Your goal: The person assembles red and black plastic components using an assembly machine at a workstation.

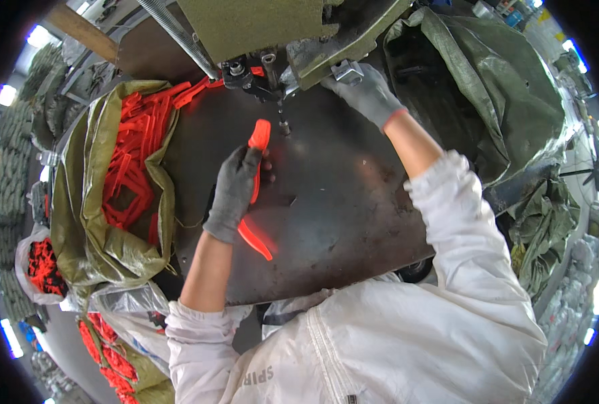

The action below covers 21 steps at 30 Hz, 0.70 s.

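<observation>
My left hand, in a grey glove, is closed around a long curved red plastic piece. The red piece stands out above the fingers, and a curved red end shows below the hand, over the dark metal table. At the olive-green machine head, my right hand, gloved in pale grey, reaches up beside a shiny metal block. Its fingers are partly hidden there, so their grip cannot be made out. A thin vertical tool hangs from the machine, to the right of the red piece's top.
An olive sack full of red plastic pieces stands at the table's left. To the right lies a large open dark-green sack. A clear bag with red and black pieces sits at far left. A spring slants down to the machine.
</observation>
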Motion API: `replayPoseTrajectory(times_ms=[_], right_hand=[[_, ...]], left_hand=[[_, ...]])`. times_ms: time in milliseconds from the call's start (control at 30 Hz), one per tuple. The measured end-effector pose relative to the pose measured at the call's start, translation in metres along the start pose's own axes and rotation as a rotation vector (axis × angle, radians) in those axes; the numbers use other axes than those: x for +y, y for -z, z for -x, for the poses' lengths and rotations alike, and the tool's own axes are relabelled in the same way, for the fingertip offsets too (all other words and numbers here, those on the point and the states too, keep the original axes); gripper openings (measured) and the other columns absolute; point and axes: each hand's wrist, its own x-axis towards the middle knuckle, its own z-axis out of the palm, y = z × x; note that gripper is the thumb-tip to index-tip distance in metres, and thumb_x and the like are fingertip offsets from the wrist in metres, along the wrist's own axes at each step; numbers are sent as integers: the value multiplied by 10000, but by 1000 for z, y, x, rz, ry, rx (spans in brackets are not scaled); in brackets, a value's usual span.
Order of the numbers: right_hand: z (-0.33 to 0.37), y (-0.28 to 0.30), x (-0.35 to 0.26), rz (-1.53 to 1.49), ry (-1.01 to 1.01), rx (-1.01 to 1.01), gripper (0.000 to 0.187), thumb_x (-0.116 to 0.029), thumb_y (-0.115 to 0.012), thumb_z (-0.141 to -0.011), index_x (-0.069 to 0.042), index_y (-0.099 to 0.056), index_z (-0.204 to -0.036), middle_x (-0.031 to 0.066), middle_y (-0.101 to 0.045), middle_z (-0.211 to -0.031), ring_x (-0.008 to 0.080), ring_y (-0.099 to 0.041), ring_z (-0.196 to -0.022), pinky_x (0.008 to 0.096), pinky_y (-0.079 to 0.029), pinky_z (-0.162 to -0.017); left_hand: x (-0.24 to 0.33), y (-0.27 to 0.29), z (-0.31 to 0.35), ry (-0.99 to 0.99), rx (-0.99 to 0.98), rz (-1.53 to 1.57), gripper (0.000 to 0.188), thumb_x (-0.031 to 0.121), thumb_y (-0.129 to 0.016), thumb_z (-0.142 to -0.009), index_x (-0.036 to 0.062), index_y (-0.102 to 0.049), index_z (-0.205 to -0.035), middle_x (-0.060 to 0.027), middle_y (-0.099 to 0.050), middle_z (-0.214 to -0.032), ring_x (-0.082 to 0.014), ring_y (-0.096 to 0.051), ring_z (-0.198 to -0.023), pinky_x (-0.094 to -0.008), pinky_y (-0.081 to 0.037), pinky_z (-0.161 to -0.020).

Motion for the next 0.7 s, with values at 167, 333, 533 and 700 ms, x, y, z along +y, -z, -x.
replayPoseTrajectory(times_ms=[167, 333, 533, 700], right_hand=[[91, 87, -52, -1192, -347, 9, 529, -86, -633, -975, -52, -491, -1484, 118, -742, -959, 187, -703, -730, 315, -576, -618], [102, 87, -64, -1409, -402, -93, 539, -91, -601, -1011, -52, -461, -1529, 61, -712, -985, 79, -606, -669, 218, -499, -546], [87, 66, -100, -1260, -339, -191, 562, -80, -628, -982, -72, -480, -1524, 39, -699, -951, 80, -581, -626, 255, -483, -546], [88, 63, -89, -1266, -317, -228, 542, -74, -601, -976, -70, -508, -1510, 25, -693, -947, 63, -556, -610, 237, -448, -528]], left_hand=[[49, -44, -32, -211, -199, -154, 429, 403, -563, -1072, 3, -645, -1205, -80, -698, -955, -171, -704, -787, -317, -584, -715], [72, -52, -33, -125, -253, -265, 429, 395, -573, -1069, 0, -668, -1205, -89, -723, -937, -173, -712, -790, -312, -575, -712], [71, -47, -24, -99, -200, -211, 407, 360, -589, -1063, -17, -700, -1168, -86, -731, -933, -174, -713, -819, -313, -562, -741], [81, -2, 0, -493, 1, -790, 385, 317, -628, -1031, -37, -697, -1164, -112, -731, -951, -172, -711, -859, -301, -539, -825]])
